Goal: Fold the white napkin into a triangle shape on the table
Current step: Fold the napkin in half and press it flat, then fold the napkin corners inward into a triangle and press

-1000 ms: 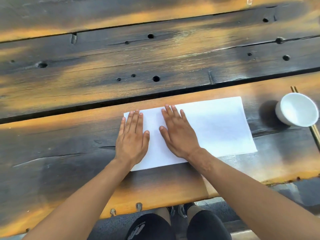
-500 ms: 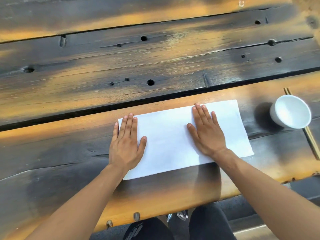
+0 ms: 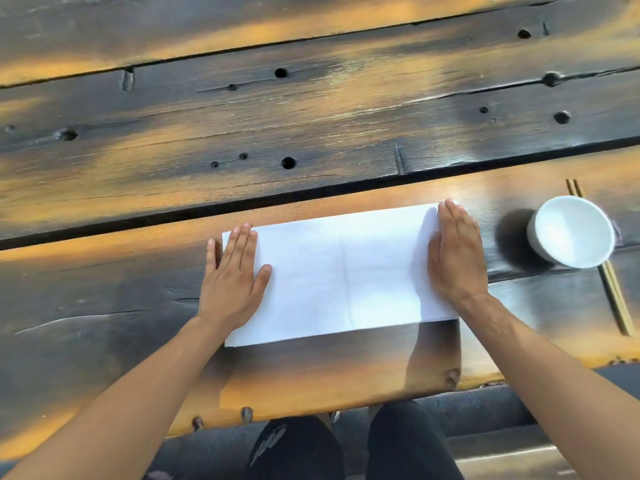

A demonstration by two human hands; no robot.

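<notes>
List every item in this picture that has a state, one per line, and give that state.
white napkin: flat on the table, a rectangle, not yet a triangle, a faint crease down its middle.
left hand: fingers straight, pressing the napkin's left end.
right hand: fingers straight, pressing the napkin's right end.
white bowl: upright, looks empty.
chopsticks: lying under the bowl.

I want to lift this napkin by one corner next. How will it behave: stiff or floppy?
The napkin looks thin and lies flat in layers, so it would likely droop and unfold if lifted. It is probably very light: the left hand and right hand press flat on its ends. On the smooth table it may slide.
</notes>
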